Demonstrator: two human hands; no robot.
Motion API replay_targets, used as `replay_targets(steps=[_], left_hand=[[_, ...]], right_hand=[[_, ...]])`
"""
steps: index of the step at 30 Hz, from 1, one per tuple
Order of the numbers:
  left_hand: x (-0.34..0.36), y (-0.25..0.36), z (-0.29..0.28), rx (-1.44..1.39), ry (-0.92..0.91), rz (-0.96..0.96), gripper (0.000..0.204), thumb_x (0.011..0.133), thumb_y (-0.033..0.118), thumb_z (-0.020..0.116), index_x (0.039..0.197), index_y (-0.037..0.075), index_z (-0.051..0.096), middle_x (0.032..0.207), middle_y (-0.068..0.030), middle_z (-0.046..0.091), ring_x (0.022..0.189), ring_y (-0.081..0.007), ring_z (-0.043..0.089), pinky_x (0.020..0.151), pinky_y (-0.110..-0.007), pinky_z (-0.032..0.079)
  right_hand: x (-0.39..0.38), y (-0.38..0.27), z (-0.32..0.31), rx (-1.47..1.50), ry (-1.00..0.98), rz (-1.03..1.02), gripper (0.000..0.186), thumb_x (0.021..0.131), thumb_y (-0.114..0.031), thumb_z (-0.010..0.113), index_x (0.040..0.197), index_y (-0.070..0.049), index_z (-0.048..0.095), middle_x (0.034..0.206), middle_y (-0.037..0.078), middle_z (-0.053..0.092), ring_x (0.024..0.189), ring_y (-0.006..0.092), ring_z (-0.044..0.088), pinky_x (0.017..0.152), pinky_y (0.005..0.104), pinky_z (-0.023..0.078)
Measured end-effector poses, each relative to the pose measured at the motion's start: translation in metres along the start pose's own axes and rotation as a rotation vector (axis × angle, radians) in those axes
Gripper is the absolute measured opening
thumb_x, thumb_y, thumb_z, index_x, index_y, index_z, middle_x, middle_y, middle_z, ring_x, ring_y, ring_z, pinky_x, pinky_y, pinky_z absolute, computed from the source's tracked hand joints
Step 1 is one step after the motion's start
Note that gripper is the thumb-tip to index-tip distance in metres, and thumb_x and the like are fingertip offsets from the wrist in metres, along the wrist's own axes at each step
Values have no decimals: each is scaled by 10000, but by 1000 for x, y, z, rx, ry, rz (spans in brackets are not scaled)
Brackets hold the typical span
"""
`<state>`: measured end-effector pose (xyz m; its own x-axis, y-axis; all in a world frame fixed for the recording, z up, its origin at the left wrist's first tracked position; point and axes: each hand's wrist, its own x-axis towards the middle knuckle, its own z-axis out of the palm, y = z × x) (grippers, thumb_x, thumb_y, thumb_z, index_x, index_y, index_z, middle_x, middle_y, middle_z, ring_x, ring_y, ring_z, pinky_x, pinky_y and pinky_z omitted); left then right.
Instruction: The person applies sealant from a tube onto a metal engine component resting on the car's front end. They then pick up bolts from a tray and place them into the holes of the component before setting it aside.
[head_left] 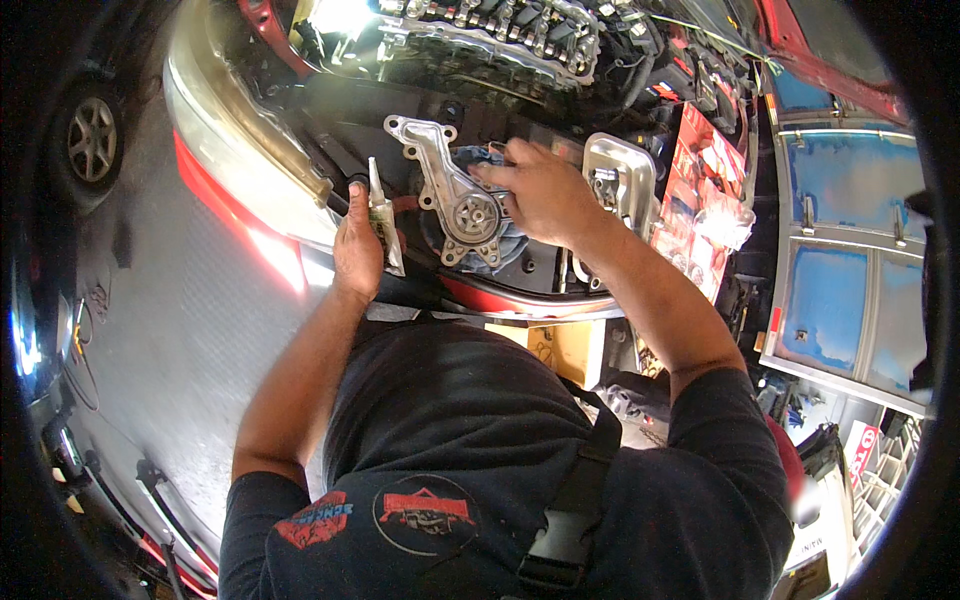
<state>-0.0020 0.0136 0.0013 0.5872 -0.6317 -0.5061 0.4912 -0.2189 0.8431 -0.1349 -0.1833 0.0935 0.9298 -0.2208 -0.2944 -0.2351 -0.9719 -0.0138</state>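
Note:
My left hand [360, 243] is closed round a sealant tube [385, 235] with a pale pointed nozzle that points upward. In front of me a silver metal water pump housing [468, 205] lies on a blue rag [507, 250], on the dark cover at the front of the car. Its long arm reaches to the upper left, with bolt holes along the edges. My right hand [550, 195] is over the housing's right side, fingers reaching left toward its upper edge and the rag. Nothing shows in those fingers, and whether they touch the metal I cannot tell.
An opened engine [500, 35] with its valve gear exposed lies beyond. To the right are a shiny metal pan [620, 185] and red-and-white packaging [690, 190] with clear plastic. The bumper [250, 225] curves along the left. An open cardboard box [570, 350] sits below the bumper.

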Motion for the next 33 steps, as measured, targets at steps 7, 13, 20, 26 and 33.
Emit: replay_targets(steps=[7, 13, 20, 26, 33], left_hand=[[1, 5, 2, -80, -41, -36, 698, 998, 629, 343, 1047, 16, 675, 804, -94, 641, 659, -171, 594, 636, -296, 476], [12, 25, 20, -34, 13, -30, 844, 1005, 656, 217, 1019, -5, 743, 695, -69, 605, 604, -172, 546, 620, -286, 453], [17, 31, 31, 191, 66, 207, 825, 1015, 638, 223, 1007, -32, 704, 791, -114, 644, 693, -220, 578, 729, -334, 483], [15, 19, 24, 475, 143, 364, 788, 1023, 614, 223, 782, -17, 628, 641, -103, 570, 639, -250, 535, 659, -413, 445], [1, 20, 19, 542, 42, 508, 727, 1066, 475, 255, 815, -97, 627, 624, -192, 606, 605, -335, 603, 605, -419, 458]], right_hand=[[-4, -5, 17, -157, 131, -60, 667, 853, -52, 587, 1449, -326, 463, 1172, 169, 548, 1120, 314, 577, 944, 413, 505], [-29, -9, 25, -133, 40, 65, 682, 848, -78, 626, 1481, -229, 423, 1062, 134, 559, 1026, 298, 583, 911, 405, 499], [-49, -13, 19, 56, 60, 162, 504, 841, -134, 664, 1338, -168, 584, 1082, 138, 558, 1024, 291, 591, 887, 394, 509], [-22, -28, 12, 791, 488, 178, 472, 839, -81, 600, 1306, -146, 621, 973, 126, 569, 864, 236, 595, 794, 338, 496], [-19, -38, -16, 1104, 217, 125, 488, 836, -40, 557, 1305, -145, 640, 780, -7, 501, 673, 75, 444, 634, 244, 404]])
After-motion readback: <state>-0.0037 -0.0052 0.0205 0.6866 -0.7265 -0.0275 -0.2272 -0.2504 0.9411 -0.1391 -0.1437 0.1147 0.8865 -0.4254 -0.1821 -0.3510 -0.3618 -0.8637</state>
